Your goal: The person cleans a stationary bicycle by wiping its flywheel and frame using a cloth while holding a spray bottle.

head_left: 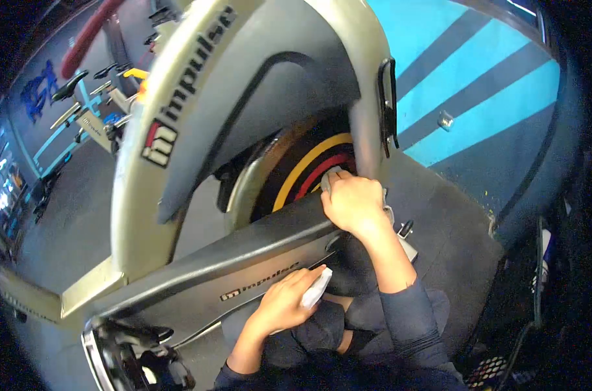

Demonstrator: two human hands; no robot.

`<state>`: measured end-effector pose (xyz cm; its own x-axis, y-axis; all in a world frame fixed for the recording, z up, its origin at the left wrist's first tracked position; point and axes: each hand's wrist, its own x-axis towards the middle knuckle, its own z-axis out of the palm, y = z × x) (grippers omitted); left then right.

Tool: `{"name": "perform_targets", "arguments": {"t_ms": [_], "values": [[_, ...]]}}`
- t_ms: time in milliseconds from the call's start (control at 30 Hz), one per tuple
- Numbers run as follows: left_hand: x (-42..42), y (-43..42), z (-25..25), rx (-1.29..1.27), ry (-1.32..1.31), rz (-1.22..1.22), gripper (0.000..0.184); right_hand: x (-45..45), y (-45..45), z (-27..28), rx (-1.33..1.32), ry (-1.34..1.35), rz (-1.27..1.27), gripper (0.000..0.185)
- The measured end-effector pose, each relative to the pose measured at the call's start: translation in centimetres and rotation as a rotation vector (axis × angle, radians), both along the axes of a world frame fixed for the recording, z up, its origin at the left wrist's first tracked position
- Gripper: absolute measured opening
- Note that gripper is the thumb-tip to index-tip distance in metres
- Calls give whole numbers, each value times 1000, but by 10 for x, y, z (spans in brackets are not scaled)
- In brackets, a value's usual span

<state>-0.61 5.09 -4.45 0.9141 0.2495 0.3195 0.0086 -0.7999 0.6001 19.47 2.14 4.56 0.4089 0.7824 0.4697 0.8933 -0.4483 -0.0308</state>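
My right hand [356, 203] is closed around a grey cloth [332, 176], pressed at the edge of the exercise bike's black chain cover near the flywheel [296, 169]. The flywheel is dark with yellow and red rings. Lower down, my left hand [284, 305] is closed on a small white object [317, 289] whose kind I cannot make out. That hand is just in front of the cover's grey side panel [198, 306], which bears the word "impulse". The bike's pale frame [130, 215] rises at the left.
A pedal and crank [146, 358] stick out at lower left. Other exercise bikes [91, 124] stand on the dark floor at upper left. A blue and grey striped wall [465, 78] is at the right, with dark rubber flooring [452, 228] below it.
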Motion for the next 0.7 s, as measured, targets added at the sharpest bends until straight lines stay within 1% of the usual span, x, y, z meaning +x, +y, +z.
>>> {"name": "perform_targets", "arguments": {"t_ms": [33, 67, 133, 200, 267, 333, 400, 533, 567, 600, 667, 700], "values": [[0, -3, 3, -24, 50, 6, 68, 0, 2, 2, -21, 23, -30, 34], [-2, -5, 2, -19, 38, 29, 68, 0, 4, 2, -40, 48, -61, 35], [-5, -5, 1, 0, 34, 10, 69, 3, 0, -4, -38, 69, -40, 35], [-12, -7, 4, 9, 24, 22, 70, -3, -13, -8, 125, 51, 9, 34], [-22, -7, 8, 6, -27, 10, 68, -6, -29, -16, 174, 41, 37, 35], [-31, -8, 13, -8, -20, 44, 68, -6, -42, -28, 343, -1, 100, 38], [-38, -5, 13, -59, -46, 10, 67, -10, -45, -30, 361, 20, 109, 38], [-41, -5, 12, -60, -82, -11, 67, -20, -47, -32, 409, 40, 147, 36], [-42, -4, 4, -22, -120, -23, 71, -21, -45, -35, 420, 49, 182, 36], [-45, -5, 4, -22, -91, -34, 77, -26, -44, -34, 401, 2, 193, 37], [-51, -7, 3, 0, -154, -71, 76, -47, -39, -26, 365, -41, 267, 37], [-53, -7, 2, 21, -179, -105, 79, -59, -36, -22, 363, -64, 318, 37]]}}
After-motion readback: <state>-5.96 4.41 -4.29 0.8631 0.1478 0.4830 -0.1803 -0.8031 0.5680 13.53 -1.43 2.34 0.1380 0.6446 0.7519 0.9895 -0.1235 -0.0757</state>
